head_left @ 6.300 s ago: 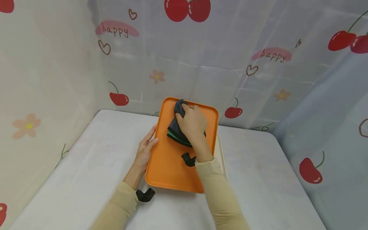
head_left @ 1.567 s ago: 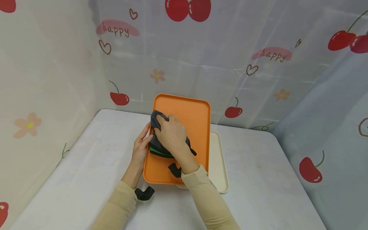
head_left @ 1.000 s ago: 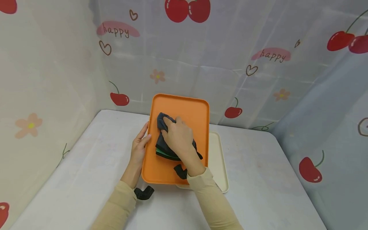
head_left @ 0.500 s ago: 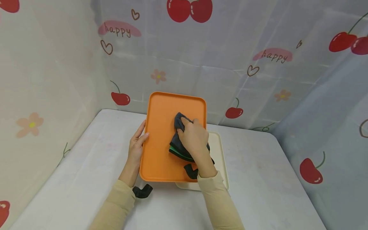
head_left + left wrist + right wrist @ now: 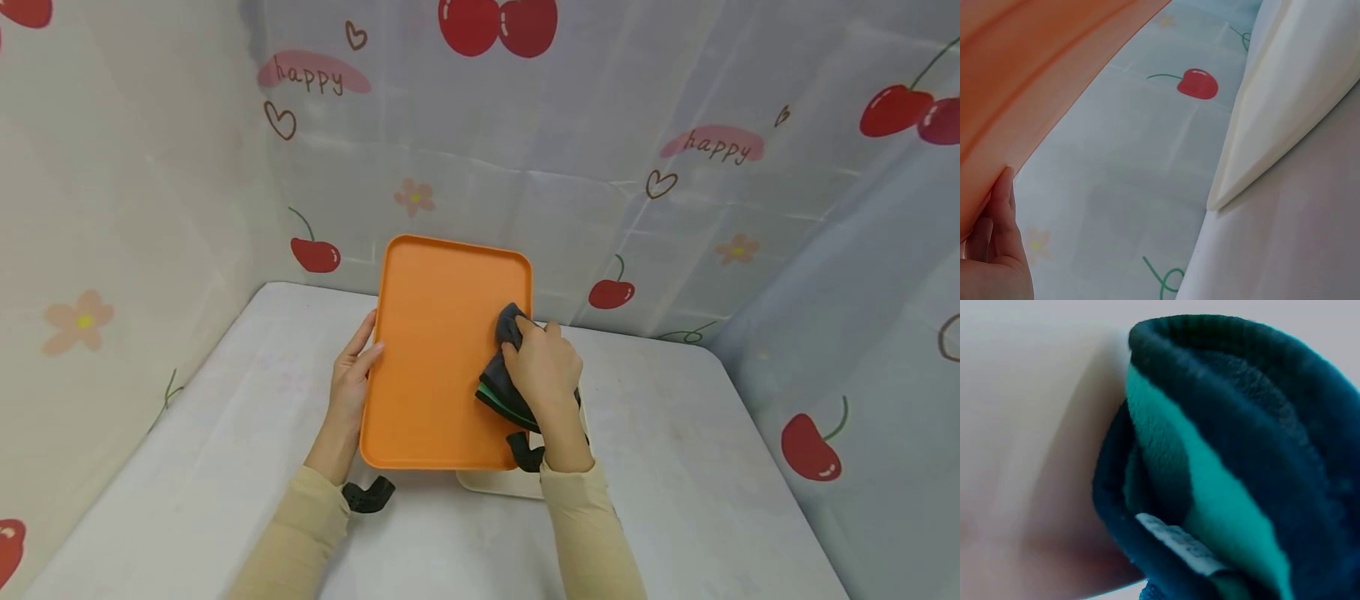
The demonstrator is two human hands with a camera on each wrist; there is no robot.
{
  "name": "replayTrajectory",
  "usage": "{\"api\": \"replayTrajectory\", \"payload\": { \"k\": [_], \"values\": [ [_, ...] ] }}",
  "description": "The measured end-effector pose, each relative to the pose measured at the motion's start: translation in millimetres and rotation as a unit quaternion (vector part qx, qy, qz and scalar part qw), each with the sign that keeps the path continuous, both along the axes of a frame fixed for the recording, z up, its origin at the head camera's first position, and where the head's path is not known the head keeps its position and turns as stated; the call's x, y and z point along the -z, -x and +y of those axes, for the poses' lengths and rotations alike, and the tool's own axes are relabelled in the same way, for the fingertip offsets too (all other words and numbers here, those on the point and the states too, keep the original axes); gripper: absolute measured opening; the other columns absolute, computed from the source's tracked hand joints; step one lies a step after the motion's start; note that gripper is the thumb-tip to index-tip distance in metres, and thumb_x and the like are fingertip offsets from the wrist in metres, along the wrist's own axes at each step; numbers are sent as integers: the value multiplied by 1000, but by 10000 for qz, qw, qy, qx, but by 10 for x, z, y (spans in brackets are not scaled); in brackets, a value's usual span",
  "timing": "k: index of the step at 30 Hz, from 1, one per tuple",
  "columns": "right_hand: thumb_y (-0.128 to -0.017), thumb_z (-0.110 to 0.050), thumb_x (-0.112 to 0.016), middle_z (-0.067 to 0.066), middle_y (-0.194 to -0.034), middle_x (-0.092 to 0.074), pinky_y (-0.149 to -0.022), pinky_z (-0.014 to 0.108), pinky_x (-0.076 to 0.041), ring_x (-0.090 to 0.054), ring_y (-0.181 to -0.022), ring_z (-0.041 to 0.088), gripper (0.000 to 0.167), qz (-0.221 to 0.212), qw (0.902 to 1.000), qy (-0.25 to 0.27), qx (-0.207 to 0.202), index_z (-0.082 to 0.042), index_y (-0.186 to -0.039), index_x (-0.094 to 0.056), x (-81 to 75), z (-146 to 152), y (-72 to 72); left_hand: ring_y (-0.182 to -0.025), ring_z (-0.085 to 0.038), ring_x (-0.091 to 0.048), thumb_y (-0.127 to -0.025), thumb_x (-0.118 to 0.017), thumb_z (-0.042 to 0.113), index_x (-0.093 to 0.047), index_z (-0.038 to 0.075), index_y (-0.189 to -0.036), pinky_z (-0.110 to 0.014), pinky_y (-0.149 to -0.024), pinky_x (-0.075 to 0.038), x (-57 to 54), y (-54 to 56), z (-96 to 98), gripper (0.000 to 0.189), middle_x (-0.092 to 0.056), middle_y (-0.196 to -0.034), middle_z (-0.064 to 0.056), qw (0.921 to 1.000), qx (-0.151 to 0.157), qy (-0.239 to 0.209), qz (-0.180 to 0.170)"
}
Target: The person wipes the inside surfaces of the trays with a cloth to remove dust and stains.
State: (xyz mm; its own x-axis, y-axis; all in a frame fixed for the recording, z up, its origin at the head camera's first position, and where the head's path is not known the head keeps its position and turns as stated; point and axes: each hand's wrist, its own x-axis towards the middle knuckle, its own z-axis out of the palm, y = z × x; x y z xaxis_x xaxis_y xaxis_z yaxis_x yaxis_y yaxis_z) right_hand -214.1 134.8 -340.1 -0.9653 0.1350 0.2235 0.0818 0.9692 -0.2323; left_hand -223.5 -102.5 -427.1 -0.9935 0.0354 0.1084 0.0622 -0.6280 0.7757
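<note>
An orange rectangular tray (image 5: 442,350) is held up at a tilt above the table in the head view. My left hand (image 5: 348,383) grips its left edge, thumb on the front and fingers behind. The left wrist view shows the tray's underside (image 5: 1035,56) and the fingers (image 5: 1004,231) at its edge. My right hand (image 5: 546,367) holds a bunched dark grey and green cloth (image 5: 498,385) against the tray's right edge, part of it past the rim. In the right wrist view, the folded cloth (image 5: 1229,462) shows a dark border, a green face and a white label.
A cream tray (image 5: 495,483) lies on the white table (image 5: 675,467), partly hidden behind the orange tray and right hand. Curtains (image 5: 487,150) with cherry prints stand behind and at both sides. A black elbow-shaped piece (image 5: 369,495) sits at the left wrist, another at the right.
My right hand has moved the cloth from the tray's left side across to its right edge. The left hand and the tray have shifted slightly left.
</note>
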Motion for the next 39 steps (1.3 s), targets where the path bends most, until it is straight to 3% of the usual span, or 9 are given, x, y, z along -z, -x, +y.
{"api": "replayTrajectory", "payload": {
  "k": [10,20,28,39],
  "values": [
    [-92,-36,-65,20,-110,-62,-68,53,-56,-65,-85,39,45,328,9993,135,65,-22,-135,-61,75,-19,-7,-105,-3,-65,-103,-45,8,-32,21,-154,-19,-87,-55,-7,-3,22,54,-54,-140,15,9999,110,-61,-42],
    [-92,-38,-65,21,-113,-63,-71,50,-55,-65,-85,37,46,452,9990,-24,-34,-21,-135,-61,81,-83,-16,-110,-3,-63,-104,-44,7,-31,21,-155,-20,-90,-54,-31,-7,30,54,-41,-154,7,9998,165,-147,13],
    [-92,-38,-65,19,-113,-62,-62,49,-56,-65,-81,35,46,353,9990,43,-256,-24,-136,-60,107,-245,-43,-110,-3,-63,-103,-44,7,-31,20,-155,-19,-89,-54,-19,-17,61,54,-42,-152,8,9996,249,-108,4],
    [-90,-38,-69,15,-108,-64,-58,42,-56,-63,-78,30,45,580,9953,-219,-741,-26,-133,-62,98,-552,-85,-118,-3,-59,-104,-44,9,-32,21,-154,-21,-94,-52,9,-26,93,53,-29,-160,4,9995,311,-36,98]
  ]
}}
